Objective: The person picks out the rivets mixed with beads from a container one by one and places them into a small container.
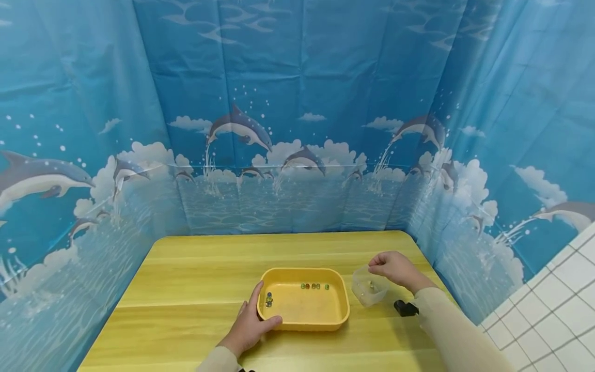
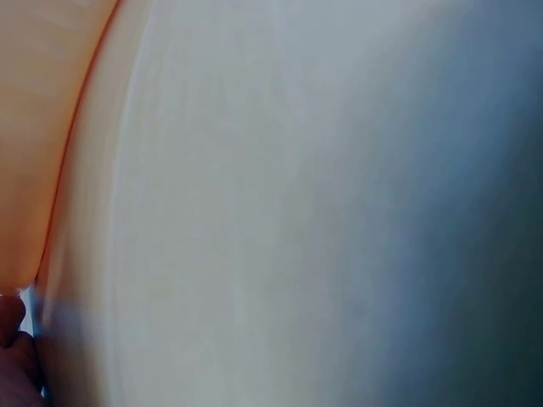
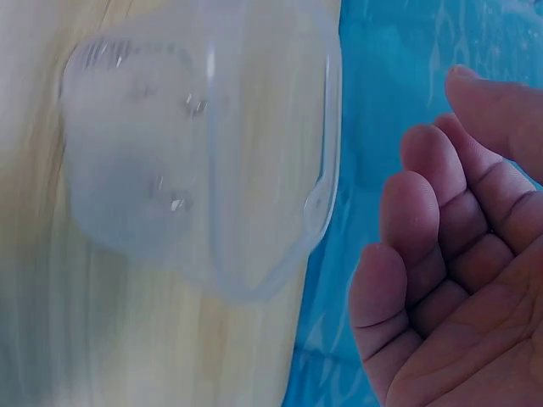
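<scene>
A shallow yellow tray (image 1: 309,326) stands on the table. My left hand (image 1: 246,323) holds its near left corner, thumb at the front rim and fingers along the left side. Inside, several multicoloured glass marbles (image 1: 269,299) cluster at the left, and a row of greenish and amber marbles (image 1: 316,286) lies along the far side. To the tray's right is a clear plastic container (image 1: 370,294) with a few small shiny pieces (image 3: 195,106) in it. My right hand (image 1: 395,268) is over its far right rim, fingers loosely curled, nothing visible between them in the right wrist view.
The yellow wood-grain table (image 1: 200,279) has rounded far corners. A blue dolphin-print curtain (image 1: 297,201) surrounds its back and sides. White tiles (image 1: 558,289) show at the right. A black device (image 1: 406,308) sits at my right wrist.
</scene>
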`<state>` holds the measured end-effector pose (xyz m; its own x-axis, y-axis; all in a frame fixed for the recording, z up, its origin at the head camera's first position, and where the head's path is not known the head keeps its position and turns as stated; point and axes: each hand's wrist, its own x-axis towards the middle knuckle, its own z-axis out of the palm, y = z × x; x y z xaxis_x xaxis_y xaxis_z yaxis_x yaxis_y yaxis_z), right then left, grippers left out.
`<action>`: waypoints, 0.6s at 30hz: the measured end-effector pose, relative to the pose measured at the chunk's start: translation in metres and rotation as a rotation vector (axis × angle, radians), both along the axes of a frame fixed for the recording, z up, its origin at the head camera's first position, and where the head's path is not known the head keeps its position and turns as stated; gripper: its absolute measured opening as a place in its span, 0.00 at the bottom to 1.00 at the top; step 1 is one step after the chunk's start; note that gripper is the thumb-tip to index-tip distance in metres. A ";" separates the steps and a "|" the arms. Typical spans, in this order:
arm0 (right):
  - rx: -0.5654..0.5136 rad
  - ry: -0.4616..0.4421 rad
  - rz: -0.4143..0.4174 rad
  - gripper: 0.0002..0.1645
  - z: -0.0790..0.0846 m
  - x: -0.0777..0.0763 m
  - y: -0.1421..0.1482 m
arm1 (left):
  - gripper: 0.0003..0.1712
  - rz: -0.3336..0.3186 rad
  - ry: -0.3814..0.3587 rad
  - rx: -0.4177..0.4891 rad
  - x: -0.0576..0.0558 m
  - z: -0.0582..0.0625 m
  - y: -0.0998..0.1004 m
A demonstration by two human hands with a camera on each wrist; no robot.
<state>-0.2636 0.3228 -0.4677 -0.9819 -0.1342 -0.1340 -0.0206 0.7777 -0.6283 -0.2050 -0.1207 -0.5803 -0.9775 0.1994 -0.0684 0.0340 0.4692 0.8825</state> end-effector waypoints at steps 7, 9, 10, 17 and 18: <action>-0.036 -0.012 0.065 0.15 0.008 -0.008 -0.037 | 0.66 -0.006 0.012 0.000 -0.004 -0.001 -0.003; -0.049 -0.020 0.084 0.14 0.010 -0.011 -0.052 | 0.67 -0.013 0.012 0.006 -0.005 -0.001 -0.003; -0.054 -0.024 0.088 0.13 0.010 -0.012 -0.059 | 0.68 -0.016 0.013 0.008 -0.005 -0.001 -0.003; -0.068 -0.027 0.158 0.13 0.009 -0.020 -0.109 | 0.70 -0.030 0.003 0.014 -0.004 0.002 -0.005; -0.068 -0.025 0.169 0.13 0.009 -0.021 -0.115 | 0.70 -0.031 0.008 0.012 -0.004 0.002 -0.005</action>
